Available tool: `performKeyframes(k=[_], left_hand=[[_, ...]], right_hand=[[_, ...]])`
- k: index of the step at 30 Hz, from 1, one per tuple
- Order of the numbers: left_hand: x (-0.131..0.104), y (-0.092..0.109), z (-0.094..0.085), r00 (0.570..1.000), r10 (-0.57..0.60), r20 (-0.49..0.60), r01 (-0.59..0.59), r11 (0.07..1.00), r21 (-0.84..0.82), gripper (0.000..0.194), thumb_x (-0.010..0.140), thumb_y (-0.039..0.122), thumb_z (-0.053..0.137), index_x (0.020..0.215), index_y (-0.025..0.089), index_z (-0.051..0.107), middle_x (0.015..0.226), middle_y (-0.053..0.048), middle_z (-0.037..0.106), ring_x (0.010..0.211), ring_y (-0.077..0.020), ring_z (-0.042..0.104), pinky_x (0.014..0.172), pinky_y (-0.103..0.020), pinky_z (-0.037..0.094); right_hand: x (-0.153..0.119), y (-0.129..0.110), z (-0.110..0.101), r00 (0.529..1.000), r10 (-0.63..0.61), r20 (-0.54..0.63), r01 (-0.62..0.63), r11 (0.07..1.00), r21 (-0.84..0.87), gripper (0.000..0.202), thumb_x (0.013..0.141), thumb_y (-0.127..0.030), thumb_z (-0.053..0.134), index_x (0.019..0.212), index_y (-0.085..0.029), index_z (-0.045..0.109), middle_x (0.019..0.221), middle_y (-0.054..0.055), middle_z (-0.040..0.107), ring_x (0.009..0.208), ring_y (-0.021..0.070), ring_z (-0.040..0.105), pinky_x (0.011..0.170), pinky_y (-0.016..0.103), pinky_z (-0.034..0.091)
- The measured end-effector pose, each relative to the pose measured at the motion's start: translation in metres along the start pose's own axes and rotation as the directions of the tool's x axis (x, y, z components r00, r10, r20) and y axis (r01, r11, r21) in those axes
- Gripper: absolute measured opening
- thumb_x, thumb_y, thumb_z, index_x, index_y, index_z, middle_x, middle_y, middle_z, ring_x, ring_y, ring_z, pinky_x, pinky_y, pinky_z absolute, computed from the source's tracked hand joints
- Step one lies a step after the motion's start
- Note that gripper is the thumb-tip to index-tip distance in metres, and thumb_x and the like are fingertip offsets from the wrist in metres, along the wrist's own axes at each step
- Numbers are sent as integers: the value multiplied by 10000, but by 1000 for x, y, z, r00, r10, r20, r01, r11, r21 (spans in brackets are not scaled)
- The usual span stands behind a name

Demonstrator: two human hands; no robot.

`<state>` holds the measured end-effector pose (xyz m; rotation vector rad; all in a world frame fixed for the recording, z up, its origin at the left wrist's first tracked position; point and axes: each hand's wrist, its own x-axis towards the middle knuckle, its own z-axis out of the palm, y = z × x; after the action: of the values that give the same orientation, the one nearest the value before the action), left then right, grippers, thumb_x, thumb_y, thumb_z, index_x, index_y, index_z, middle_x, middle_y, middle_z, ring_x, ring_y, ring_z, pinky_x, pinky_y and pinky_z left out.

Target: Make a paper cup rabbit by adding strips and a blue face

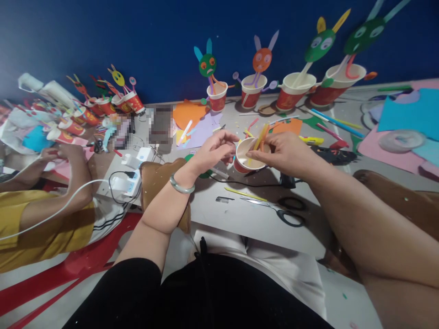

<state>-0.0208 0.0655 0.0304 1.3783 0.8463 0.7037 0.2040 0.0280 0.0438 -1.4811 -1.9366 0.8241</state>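
Note:
A white-lined red paper cup (242, 168) stands on the table in front of me. My right hand (286, 153) is closed at its rim, pinching yellow and orange paper strips (262, 136) that reach into the cup. Just left of the cup is my left hand (217, 148), its fingers loosely bent and apart with nothing visible in them. Whether its fingertips touch the cup, I cannot tell. Nearer to me lie black-handled scissors (291, 218), a thin yellow strip (245, 193) and a small utility knife blade piece (224, 199).
Along the blue wall stand several cups with paper figures, one with an orange face (262, 59). A power strip (135, 180) with cables lies left, near another person's arm (73, 176). Coloured paper (408, 114) and a tape roll (401, 140) are at right.

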Motion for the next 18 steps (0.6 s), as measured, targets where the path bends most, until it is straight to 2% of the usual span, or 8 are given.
performKeyframes(k=[4, 9, 11, 14, 18], left_hand=[[-3, 1, -5, 989, -6, 148, -10, 994, 111, 266, 894, 104, 661, 1132, 179, 567, 751, 51, 628, 611, -62, 639, 592, -198, 513], [0, -9, -8, 966, 79, 247, -113, 985, 128, 289, 977, 293, 691, 1213, 189, 560, 717, 54, 599, 632, -80, 611, 606, -220, 492], [-1, -11, -8, 954, 84, 288, -133, 979, 152, 321, 991, 342, 677, 1245, 193, 550, 713, 55, 591, 632, -86, 595, 611, -229, 483], [-3, -13, -5, 945, 57, 323, -137, 963, 233, 386, 1002, 371, 643, 1328, 200, 524, 718, 61, 573, 634, -102, 589, 623, -246, 474], [-4, -13, 0, 963, 28, 269, -114, 945, 308, 382, 1026, 351, 534, 1381, 212, 518, 756, 52, 556, 626, -107, 540, 652, -273, 469]], right_hand=[[1, 1, 1, 999, 32, -18, -31, 999, 37, 353, 874, -405, 757, 649, -218, 559, 593, -33, 388, 587, 129, 367, 602, 321, 282], [2, 7, 1, 999, 45, -9, -45, 999, -1, 500, 849, -414, 814, 563, -233, 445, 555, -30, 389, 563, 128, 356, 580, 322, 260], [2, 9, 2, 1000, 17, 8, -17, 1000, 10, 420, 852, -433, 813, 597, -229, 549, 549, -30, 416, 560, 134, 371, 575, 320, 269], [3, 8, 5, 1000, -23, 13, 22, 998, 58, 245, 850, -425, 804, 753, -213, 728, 591, -24, 525, 588, 149, 444, 588, 315, 309], [3, 6, 8, 998, -39, -39, 43, 993, 110, 192, 822, -389, 813, 818, -203, 768, 644, -15, 595, 626, 155, 497, 613, 308, 343]])
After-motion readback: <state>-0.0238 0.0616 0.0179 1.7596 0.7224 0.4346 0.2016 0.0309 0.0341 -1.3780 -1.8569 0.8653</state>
